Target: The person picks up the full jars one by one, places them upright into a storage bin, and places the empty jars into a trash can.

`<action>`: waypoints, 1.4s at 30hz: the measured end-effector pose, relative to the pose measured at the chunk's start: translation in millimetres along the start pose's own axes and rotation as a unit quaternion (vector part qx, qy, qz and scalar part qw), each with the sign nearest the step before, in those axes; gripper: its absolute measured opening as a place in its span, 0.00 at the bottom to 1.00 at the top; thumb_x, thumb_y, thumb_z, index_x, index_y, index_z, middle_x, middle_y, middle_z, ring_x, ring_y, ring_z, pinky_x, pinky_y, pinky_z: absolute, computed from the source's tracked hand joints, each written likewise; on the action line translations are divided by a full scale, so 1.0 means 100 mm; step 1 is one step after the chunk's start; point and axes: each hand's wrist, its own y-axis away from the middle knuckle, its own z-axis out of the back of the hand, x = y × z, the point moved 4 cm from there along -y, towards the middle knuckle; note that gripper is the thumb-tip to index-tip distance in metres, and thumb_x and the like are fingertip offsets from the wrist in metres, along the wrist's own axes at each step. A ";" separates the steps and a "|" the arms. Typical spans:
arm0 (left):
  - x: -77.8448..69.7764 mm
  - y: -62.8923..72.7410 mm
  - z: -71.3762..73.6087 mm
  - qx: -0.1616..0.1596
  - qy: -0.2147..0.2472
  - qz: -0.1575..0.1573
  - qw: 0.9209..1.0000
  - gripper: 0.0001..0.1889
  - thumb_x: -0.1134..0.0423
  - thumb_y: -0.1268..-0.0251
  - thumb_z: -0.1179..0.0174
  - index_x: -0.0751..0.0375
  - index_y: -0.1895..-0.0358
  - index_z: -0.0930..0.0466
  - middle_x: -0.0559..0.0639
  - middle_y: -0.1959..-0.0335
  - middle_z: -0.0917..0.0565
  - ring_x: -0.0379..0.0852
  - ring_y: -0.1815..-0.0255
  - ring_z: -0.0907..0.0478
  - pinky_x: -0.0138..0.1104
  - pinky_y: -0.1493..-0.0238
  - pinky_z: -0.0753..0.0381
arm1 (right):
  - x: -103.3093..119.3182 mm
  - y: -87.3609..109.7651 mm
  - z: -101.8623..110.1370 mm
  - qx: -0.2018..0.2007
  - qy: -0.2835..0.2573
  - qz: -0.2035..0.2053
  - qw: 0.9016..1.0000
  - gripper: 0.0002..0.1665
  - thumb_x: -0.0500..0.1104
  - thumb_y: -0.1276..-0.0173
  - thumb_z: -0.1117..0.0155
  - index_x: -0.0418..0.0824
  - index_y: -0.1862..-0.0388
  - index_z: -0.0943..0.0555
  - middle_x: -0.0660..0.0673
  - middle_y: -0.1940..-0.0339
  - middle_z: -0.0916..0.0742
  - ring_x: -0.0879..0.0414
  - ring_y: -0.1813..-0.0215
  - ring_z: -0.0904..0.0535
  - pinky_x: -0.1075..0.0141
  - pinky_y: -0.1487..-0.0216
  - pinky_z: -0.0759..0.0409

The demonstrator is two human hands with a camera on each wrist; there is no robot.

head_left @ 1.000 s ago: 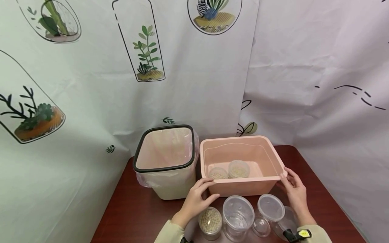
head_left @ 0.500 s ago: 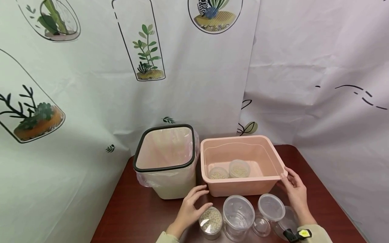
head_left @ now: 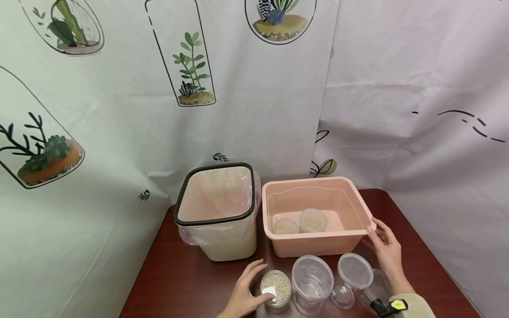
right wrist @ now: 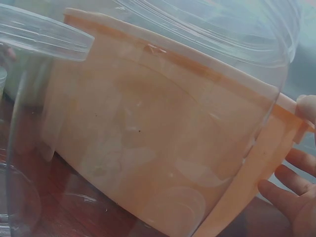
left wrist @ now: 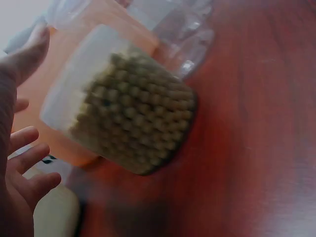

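My left hand is spread beside a clear lidded jar filled with small pale round beans or beads. In the head view its thumb overlaps the jar's near edge. The left wrist view has the jar between thumb and fingers, with a visible gap to the fingers. My right hand holds the front right corner of a pink plastic bin, thumb on the rim and fingers below it. Two round containers with pale contents, a smaller one and a larger one, sit in the bin.
A cream trash can with a black rim and pink liner stands left of the bin. Several clear jars, including one tall jar and another, crowd the table's front right. A patterned cloth hangs behind the dark red table.
My left hand has left the bin's front left corner and come down toward the person, beside the jar of pale pieces. The right hand has stayed at the bin's corner.
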 end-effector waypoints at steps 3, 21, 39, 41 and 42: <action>0.06 0.12 -0.08 0.039 0.011 0.029 0.999 0.38 0.50 0.61 0.25 0.54 0.41 0.28 0.55 0.39 0.32 0.55 0.42 0.30 0.37 0.46 0.28 | 0.00 0.00 0.00 -0.001 0.001 -0.002 1.000 0.27 0.36 0.35 0.39 0.40 0.37 0.29 0.53 0.61 0.19 0.67 0.60 0.20 0.69 0.64 0.20; 0.13 0.29 -0.35 0.065 0.121 0.134 0.982 0.47 0.57 0.67 0.22 0.54 0.37 0.39 0.47 0.40 0.29 0.43 0.45 0.27 0.33 0.45 0.29 | 0.00 0.00 -0.02 0.006 0.001 0.000 1.000 0.28 0.36 0.36 0.38 0.40 0.36 0.30 0.53 0.62 0.20 0.67 0.60 0.20 0.70 0.64 0.20; 0.07 0.20 -0.16 -0.007 0.062 0.143 0.988 0.44 0.52 0.63 0.23 0.54 0.38 0.35 0.44 0.43 0.26 0.43 0.46 0.25 0.35 0.49 0.25 | -0.03 0.00 0.01 0.008 -0.001 0.027 1.000 0.26 0.36 0.36 0.38 0.41 0.38 0.28 0.52 0.61 0.20 0.67 0.59 0.20 0.70 0.64 0.20; 0.05 0.17 -0.11 -0.012 0.065 0.142 0.988 0.44 0.53 0.62 0.23 0.54 0.37 0.35 0.45 0.42 0.26 0.44 0.46 0.25 0.35 0.49 0.25 | -0.02 0.00 0.01 0.004 0.005 0.021 1.000 0.27 0.36 0.36 0.39 0.41 0.37 0.29 0.52 0.60 0.20 0.67 0.59 0.20 0.70 0.64 0.20; 0.05 0.15 -0.09 -0.014 0.067 0.142 0.988 0.44 0.54 0.62 0.23 0.54 0.37 0.35 0.46 0.42 0.26 0.44 0.47 0.25 0.35 0.49 0.25 | -0.02 0.00 0.00 0.001 0.000 0.017 1.000 0.27 0.36 0.36 0.39 0.40 0.37 0.29 0.52 0.60 0.20 0.67 0.59 0.20 0.70 0.64 0.20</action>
